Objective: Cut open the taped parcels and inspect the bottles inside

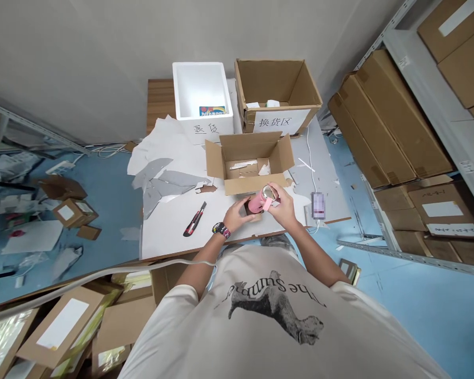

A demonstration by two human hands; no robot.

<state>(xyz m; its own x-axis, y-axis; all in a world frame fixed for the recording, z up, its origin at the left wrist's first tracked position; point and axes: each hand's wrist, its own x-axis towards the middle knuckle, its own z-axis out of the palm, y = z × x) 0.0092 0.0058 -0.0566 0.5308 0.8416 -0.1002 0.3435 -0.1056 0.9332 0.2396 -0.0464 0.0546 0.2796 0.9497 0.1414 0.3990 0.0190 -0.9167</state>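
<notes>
A pink bottle (256, 203) with a shiny round top and a pink strap is tilted between my two hands at the table's front edge. My left hand (237, 217) is wrapped round its lower end, where something dark shows by the fingers. At the top end, my right hand (283, 206) has its fingers closed on the rim and strap. Just beyond my hands is an open cardboard box (243, 186) with scraps of white paper inside. A red and black box cutter (195, 219) lies left of my left hand, its blade end pointing away from me.
Behind stand a white foam box (204, 126) holding a colourful packet and a larger cardboard box (247, 117). Torn grey-white sheeting (161, 181) covers the left. A phone-like device (318, 205) with a cable lies right. Stacked cartons (403, 131) fill the right shelf.
</notes>
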